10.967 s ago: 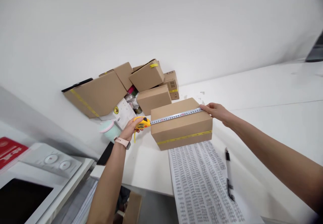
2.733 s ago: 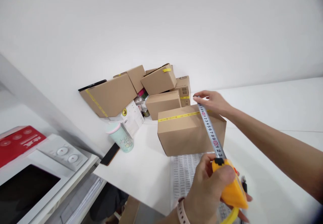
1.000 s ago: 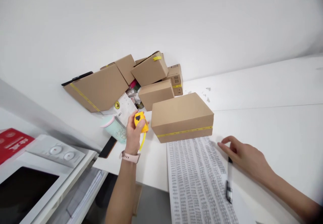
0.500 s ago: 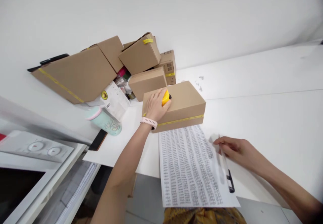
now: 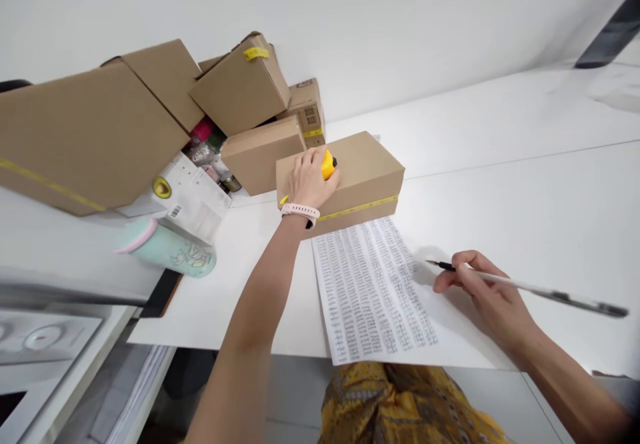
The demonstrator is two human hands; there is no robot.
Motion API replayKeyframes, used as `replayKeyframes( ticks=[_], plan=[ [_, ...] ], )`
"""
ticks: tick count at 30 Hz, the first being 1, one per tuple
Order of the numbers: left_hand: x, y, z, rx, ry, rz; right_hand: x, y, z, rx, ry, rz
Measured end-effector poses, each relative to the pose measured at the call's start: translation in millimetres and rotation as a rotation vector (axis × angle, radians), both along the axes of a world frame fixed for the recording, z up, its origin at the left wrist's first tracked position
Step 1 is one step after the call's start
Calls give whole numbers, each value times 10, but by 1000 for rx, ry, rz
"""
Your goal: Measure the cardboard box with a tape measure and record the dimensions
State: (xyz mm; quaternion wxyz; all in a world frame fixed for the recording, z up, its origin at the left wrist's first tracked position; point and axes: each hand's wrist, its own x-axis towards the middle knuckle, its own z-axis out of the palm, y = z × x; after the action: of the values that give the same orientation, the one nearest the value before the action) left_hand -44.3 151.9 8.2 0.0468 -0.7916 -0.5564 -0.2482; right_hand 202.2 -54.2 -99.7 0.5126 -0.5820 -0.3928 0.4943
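My left hand (image 5: 311, 179), with a pink band at the wrist, rests on top of a closed cardboard box (image 5: 367, 164). Its fingers curl around a small yellow object with a black end (image 5: 328, 165); the palm hides most of that object, so its kind is unclear. A printed sheet (image 5: 373, 291), covered in rows of small text, lies in front of the box, its far edge close against it. My right hand (image 5: 483, 287) grips a pen (image 5: 543, 291) just right of the sheet. The pen's dark tip points left, above the paper's right margin.
Several cardboard boxes (image 5: 240, 87) are stacked at the back left against the wall. Nearer stand a white carton with an avocado picture (image 5: 193, 197) and a mint tumbler (image 5: 173, 247) lying tilted. A white drawer unit (image 5: 65, 337) is at the lower left.
My right hand has turned the pen, which was nearly upright along the sheet and now lies sideways with its tip left. The black clip on the sheet no longer shows. My left hand stays on the box.
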Motion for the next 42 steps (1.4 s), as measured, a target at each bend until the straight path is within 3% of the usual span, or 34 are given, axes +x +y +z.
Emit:
replayKeyframes(
  ticks=[7, 9, 11, 15, 17, 20, 23, 27, 30, 42],
  plan=[
    [72, 140, 17, -13, -8, -13, 91, 240, -7, 9, -53, 97],
    [81, 57, 8, 65, -51, -47, 61, 261, -49, 27, -152, 86],
    [129, -136, -68, 172, -127, -168, 20, 258, -92, 17, -241, 81],
    [325, -684, -489, 136, -183, -483, -25, 253, -159, 52, -257, 49],
    [420, -892, -770, -50, -260, -633, -19, 264, -183, 61, -238, 0],
    [488, -1021, -1121, -275, -351, -726, 4, 276, -211, 27, -235, -14],
    [470, -1017, -1302, -283, -286, -769, 13, 267, -222, 59, -315, 27],
    [408, -1000, -1371, -188, -107, -821, -7, 245, -239, 146, -364, 67],
    [399, -1012, -1397, -118, -29, -824, -16, 241, -275, 124, -350, 67],
    [433, -1036, -1440, -52, -60, -791, 6, 261, -344, 126, -434, 89]
  ],
)
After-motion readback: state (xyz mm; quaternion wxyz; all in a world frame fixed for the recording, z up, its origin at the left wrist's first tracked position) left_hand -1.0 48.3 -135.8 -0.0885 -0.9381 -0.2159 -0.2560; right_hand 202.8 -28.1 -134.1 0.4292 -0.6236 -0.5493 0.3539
